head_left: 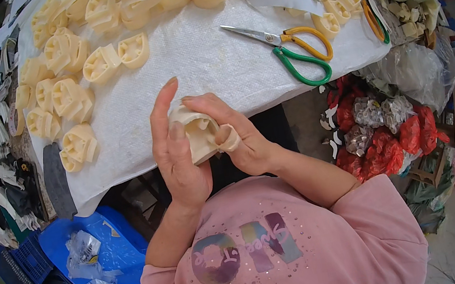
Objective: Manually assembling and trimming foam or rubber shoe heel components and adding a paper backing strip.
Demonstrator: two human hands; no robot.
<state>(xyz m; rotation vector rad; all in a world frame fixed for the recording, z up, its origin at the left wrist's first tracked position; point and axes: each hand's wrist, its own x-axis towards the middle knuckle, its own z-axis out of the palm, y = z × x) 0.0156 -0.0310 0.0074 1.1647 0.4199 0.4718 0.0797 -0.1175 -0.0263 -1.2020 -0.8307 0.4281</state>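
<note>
Scissors (275,39), 1 pair with 2 handles, orange and green, lie right of top centre on 1 white cloth (185,68); I count 2 pale strips (282,1) above them. Mid-frame, I see the left hand (177,156) and right hand (243,133) together, closed around 1 hollow cream piece (201,140). 1 cream band (229,138) sits at the right thumb. Similar pieces (79,147) overlap across the upper left and top, too many for me to count.

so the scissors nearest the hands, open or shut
Shut: the scissors have their blades together, narrowing to a single tip.
</note>
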